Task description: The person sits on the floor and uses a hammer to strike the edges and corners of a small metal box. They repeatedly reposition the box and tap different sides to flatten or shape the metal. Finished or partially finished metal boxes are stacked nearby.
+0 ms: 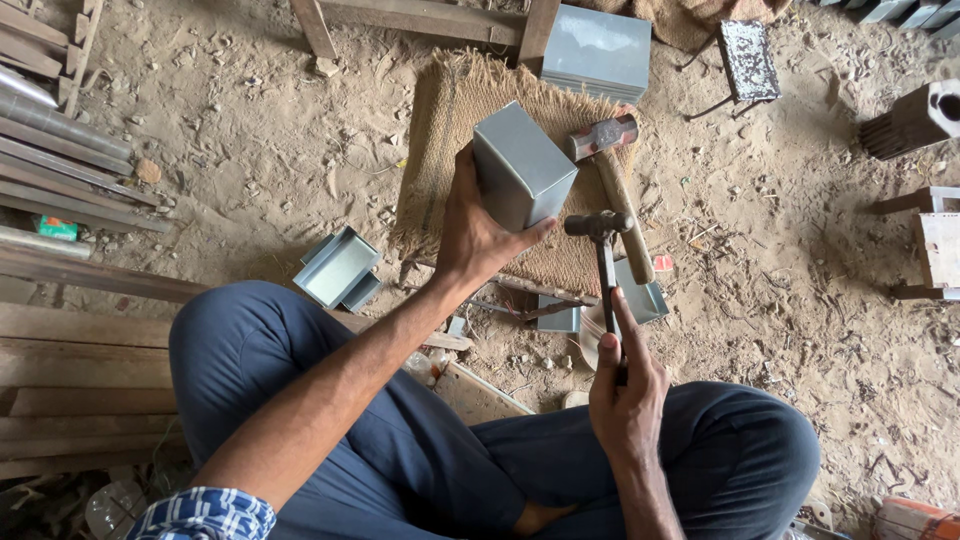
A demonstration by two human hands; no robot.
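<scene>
- The floor [800,270] is bare sandy dirt strewn with chips and scraps; a person sits cross-legged on it in dark blue trousers.
- A burlap mat [450,130] lies on the floor ahead of the knees, its fringe frayed.
- The left hand [478,232] is closed around the near-left corner of a grey sheet-metal box [520,165], thumb on the near face, holding it tilted on the mat.
- The right hand [625,385] grips the dark handle of a small metal hammer [600,225]; its head hangs just right of the box, close to the box's near corner, whether touching I cannot tell.
- A wooden-handled hammer [612,180] lies on the mat just right of the box.
- A stack of flat grey sheets [598,50] sits at the far edge of the mat.
- Folded grey metal trays [338,268] lie on the floor left of the mat.
- Metal pipes [60,150] and wooden planks [70,380] lie at the left.
</scene>
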